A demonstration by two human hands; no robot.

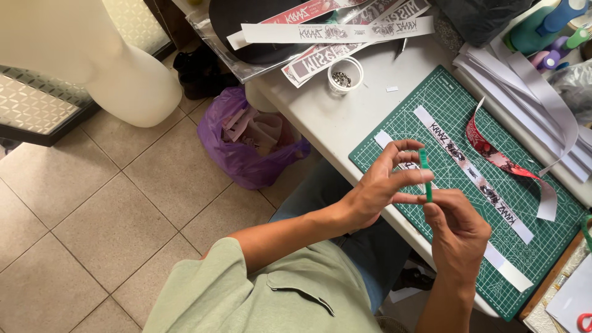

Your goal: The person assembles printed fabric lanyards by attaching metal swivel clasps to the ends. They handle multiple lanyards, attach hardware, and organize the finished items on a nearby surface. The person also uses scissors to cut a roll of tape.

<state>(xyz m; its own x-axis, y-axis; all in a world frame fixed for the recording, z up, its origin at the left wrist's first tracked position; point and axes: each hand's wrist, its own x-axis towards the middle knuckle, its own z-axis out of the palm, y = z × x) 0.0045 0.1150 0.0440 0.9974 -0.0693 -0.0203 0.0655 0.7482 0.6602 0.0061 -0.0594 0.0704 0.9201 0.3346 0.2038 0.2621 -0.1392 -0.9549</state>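
Observation:
Both my hands hold a thin green strip (425, 172) upright above the green cutting mat (450, 105). My left hand (382, 185) pinches its upper part with fingers spread. My right hand (453, 225) grips its lower end. Under the hands on the mat lies a white printed paper strip (468, 169), and a second white strip (385, 139) runs beneath my fingers. A red printed strip (493, 154) curls on the mat's right side.
A small clear cup of metal bits (344, 75) stands on the white table (320, 111). Printed strips (336, 31) lie at the back, white paper strips (530, 80) at right. A purple bag (246, 148) with scraps sits on the tiled floor, near a white container (123, 74).

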